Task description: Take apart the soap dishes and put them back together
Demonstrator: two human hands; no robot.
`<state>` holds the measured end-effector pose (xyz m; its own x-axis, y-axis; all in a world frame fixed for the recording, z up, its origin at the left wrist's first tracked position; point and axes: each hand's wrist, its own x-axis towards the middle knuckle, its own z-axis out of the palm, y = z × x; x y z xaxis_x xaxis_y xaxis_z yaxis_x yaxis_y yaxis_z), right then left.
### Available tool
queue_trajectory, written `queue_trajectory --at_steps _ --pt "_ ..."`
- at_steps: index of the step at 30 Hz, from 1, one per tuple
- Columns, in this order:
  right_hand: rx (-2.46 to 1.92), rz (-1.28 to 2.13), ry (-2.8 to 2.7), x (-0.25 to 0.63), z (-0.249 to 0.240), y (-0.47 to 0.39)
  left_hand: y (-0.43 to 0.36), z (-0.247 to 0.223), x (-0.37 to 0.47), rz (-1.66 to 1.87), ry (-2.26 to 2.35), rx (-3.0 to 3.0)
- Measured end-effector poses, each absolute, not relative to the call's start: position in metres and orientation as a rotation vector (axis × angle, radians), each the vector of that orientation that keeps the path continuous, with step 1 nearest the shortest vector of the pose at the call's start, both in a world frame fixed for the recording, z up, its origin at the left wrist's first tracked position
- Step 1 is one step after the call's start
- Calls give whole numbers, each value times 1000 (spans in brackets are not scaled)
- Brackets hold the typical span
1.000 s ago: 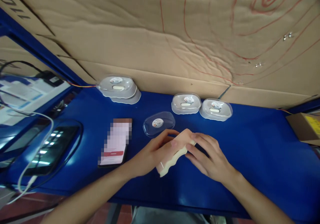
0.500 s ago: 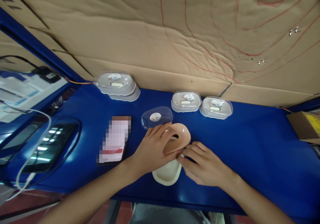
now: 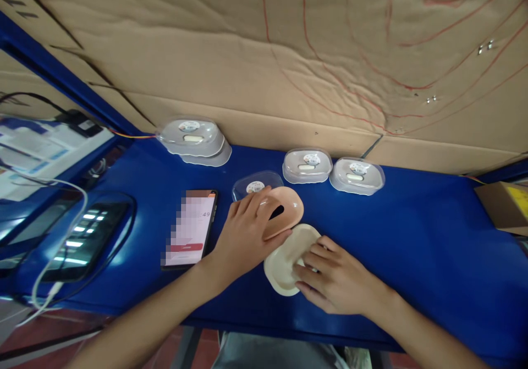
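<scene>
My left hand (image 3: pixel 242 226) is closed round the left side of a shallow peach oval tray (image 3: pixel 292 203) with a dark oval hole in its middle, holding it tilted above the table. Just below and to the right is a cream oval dish (image 3: pixel 277 281). The curled fingers of my right hand (image 3: pixel 330 273) reach over its right rim into the hollow; what the fingertips hold there is partly hidden. Behind my left fingers lies a clear plastic lid (image 3: pixel 244 185) with a round sticker, partly covered by the hand and the peach tray.
Grey oval boxes with clear lids stand at the back: a stacked pair (image 3: pixel 192 144) at left, two single boxes (image 3: pixel 307 172) (image 3: pixel 357 183) further right. A phone (image 3: pixel 190 229) and a cabled black tablet (image 3: pixel 78 237) lie left. A cardboard box (image 3: pixel 501 209) sits far right.
The peach tray has moved up and left in my left hand, away from the cream dish. The cream dish has shifted right and up, turned a little, and more of it shows.
</scene>
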<state>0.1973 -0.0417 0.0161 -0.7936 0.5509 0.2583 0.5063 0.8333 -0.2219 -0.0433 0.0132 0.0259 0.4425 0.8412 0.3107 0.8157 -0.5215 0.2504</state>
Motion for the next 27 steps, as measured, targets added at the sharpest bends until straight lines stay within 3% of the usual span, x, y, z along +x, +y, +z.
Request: queue_trajectory --at_steps 9,27 --pt "-762 410 -2652 194 15 -48 9 21 -41 479 1346 2626" --pt "-681 411 -2669 186 13 -48 12 15 -41 498 1393 2653"
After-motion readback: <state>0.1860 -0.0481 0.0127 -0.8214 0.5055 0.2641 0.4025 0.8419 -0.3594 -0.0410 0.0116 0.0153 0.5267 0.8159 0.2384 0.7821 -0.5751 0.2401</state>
